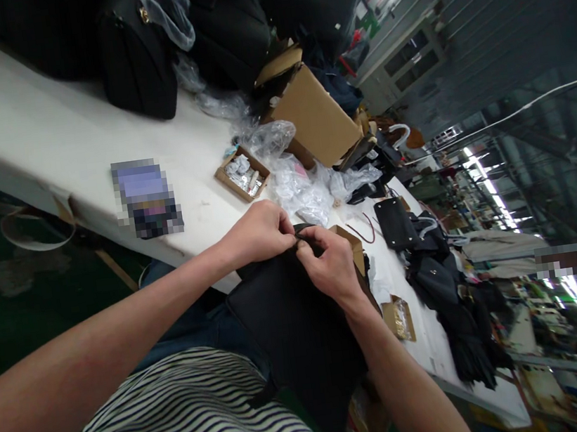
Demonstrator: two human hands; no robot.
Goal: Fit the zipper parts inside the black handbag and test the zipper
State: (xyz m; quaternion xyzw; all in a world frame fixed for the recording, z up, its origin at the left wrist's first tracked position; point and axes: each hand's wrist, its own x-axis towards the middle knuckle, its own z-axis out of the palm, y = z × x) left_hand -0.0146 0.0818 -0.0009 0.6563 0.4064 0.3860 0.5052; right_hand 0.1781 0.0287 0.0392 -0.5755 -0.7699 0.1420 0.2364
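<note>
A black bag (297, 328) rests against my lap, its upper edge beside the white table. My left hand (264, 232) pinches a dark piece at the bag's top edge. Close beside it, my right hand (329, 260) grips the same edge between thumb and fingers. The fingertips of both hands nearly meet there, and the small part between them is too dark to make out. Part of the bag's far side is hidden behind my right hand and forearm.
On the white table (67, 146) stand a small box of little parts (243, 174), crumpled clear plastic (300, 186) and a large cardboard box (315, 117). Black bags (138, 66) line the back, with more (434, 275) at the right. A pixelated object (147, 195) lies left.
</note>
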